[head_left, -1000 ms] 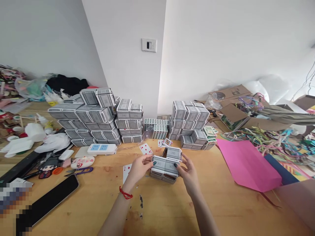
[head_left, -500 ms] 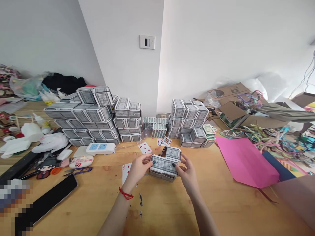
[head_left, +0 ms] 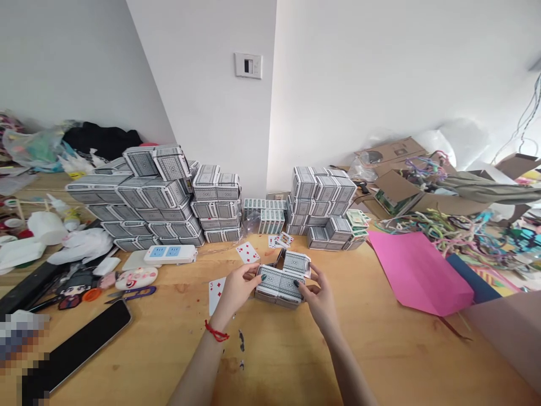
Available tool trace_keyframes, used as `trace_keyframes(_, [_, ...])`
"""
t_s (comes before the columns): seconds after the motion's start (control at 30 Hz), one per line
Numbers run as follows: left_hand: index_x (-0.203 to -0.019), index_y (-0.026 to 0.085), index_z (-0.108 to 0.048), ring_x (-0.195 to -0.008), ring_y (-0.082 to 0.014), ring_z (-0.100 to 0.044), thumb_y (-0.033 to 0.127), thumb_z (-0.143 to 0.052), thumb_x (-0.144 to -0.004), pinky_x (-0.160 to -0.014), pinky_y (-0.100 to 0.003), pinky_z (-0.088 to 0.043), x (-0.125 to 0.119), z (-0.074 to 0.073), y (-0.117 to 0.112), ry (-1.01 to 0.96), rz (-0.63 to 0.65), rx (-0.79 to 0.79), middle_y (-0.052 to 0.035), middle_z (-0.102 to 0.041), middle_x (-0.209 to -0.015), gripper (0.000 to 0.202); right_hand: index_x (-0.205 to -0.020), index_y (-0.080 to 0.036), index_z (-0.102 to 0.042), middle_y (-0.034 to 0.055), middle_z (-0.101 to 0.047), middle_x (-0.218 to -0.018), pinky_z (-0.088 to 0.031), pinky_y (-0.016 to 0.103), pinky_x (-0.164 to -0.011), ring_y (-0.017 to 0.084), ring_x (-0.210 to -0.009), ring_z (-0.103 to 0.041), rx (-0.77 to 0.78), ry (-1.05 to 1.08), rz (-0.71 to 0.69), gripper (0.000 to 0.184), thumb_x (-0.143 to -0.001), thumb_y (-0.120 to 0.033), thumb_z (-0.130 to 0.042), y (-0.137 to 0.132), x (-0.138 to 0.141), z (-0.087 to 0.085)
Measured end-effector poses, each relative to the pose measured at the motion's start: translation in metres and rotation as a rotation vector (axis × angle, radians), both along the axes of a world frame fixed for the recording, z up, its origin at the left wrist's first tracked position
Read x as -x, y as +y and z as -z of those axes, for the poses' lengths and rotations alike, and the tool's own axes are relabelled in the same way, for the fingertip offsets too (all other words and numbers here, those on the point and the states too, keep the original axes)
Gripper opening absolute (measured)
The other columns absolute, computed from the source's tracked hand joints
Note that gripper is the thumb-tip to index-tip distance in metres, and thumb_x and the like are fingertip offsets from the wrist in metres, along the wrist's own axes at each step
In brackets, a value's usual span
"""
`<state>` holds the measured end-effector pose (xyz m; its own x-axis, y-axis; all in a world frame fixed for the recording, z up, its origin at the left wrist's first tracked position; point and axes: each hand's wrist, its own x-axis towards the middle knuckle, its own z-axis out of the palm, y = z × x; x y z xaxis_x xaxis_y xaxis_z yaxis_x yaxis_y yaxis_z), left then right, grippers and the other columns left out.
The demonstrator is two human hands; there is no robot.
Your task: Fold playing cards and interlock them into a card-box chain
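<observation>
Between my hands is a block folded from playing cards [head_left: 279,285], with grey patterned backs facing out and a smaller raised part at its back right. My left hand [head_left: 239,286] grips its left end, thumb on the top face. On the right end my right hand [head_left: 320,290] closes with its thumb on top and fingers along the far side. The undersides of the fingers are hidden. Just behind the block lies a loose red diamond card [head_left: 248,252]; another diamond card [head_left: 215,294] lies partly behind my left wrist.
Stacks of similar card blocks stand at the back left [head_left: 147,194] and back right [head_left: 323,197]. Small green-patterned card packs [head_left: 271,221] sit between them. Left are a power strip [head_left: 169,254], scissors [head_left: 133,294] and a phone [head_left: 80,352]; right is pink paper [head_left: 422,273].
The view has shifted slightly, so the background sits a little further left and higher. Both hands keep their hold on the card block, which has barely moved.
</observation>
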<state>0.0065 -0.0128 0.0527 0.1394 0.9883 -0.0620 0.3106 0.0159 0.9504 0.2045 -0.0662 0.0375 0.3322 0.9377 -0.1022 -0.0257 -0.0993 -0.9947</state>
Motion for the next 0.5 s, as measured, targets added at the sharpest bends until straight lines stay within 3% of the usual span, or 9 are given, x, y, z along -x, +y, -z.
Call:
trace_keyframes(0.23, [-0.097,0.015,-0.063,-0.071,-0.0158,-0.061,0.020,-0.060,-0.065,-0.068,-0.028,-0.049,-0.0015,-0.0028,-0.0030,0.029,-0.021,0.005,-0.0055,-0.068,-0.089,0.033,-0.117,-0.024,-0.044,0.0052,-0.057,-0.097,-0.049,0.030,-0.054,0.014,-0.061,-0.056,-0.018,-0.100,0.035,0.062,-0.062,-0.042,-0.066,0.0014,-0.0032,0.0087])
trace_keyframes(0.5, [-0.100,0.016,-0.061,-0.081,-0.0161,-0.062,0.017,-0.058,-0.068,-0.071,-0.027,-0.050,-0.0016,0.0035,-0.0056,-0.051,-0.025,0.028,-0.0056,-0.066,-0.094,0.032,-0.115,-0.024,-0.044,0.0058,-0.052,-0.103,-0.049,0.028,-0.055,0.014,-0.064,-0.055,-0.079,-0.074,0.021,0.058,-0.064,-0.041,-0.065,0.0037,0.0003,0.0081])
